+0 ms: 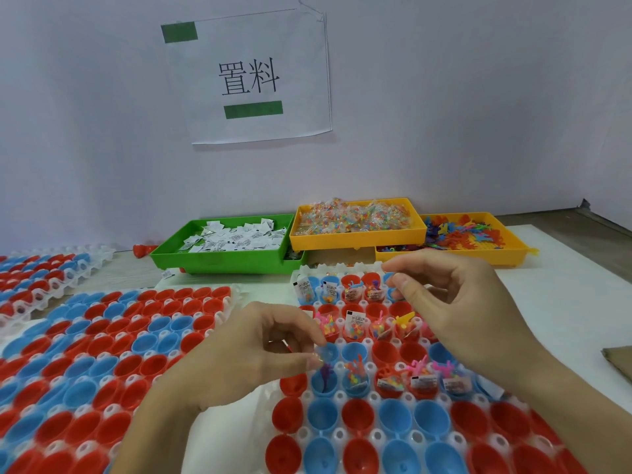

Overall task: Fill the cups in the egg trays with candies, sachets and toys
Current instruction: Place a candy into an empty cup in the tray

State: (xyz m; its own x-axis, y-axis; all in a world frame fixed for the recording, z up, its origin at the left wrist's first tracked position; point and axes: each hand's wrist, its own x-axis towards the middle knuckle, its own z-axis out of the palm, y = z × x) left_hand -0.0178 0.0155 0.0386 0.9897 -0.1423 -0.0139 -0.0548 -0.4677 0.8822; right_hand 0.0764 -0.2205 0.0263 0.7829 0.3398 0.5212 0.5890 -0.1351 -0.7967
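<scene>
The clear egg tray [342,434] in front of me holds red and blue cups. Its far three rows hold candies, white sachets and small toys; the near rows are empty. My left hand [253,354] pinches a small clear candy packet [323,354] just above a blue cup holding a purple toy [325,375]. My right hand [461,302] hovers over the tray's far right cups, fingers loosely curled, nothing visible between thumb and forefinger. Supplies stand at the back: a green tray [219,263] of sachets, a yellow tray [359,241] of candy packets and a yellow tray [513,257] of toys.
A second egg tray [113,410] of empty red and blue cups lies to the left, with a third [102,254] at the far left. A brown cardboard piece [619,366] sits at the right edge. A paper sign [253,77] hangs on the wall behind.
</scene>
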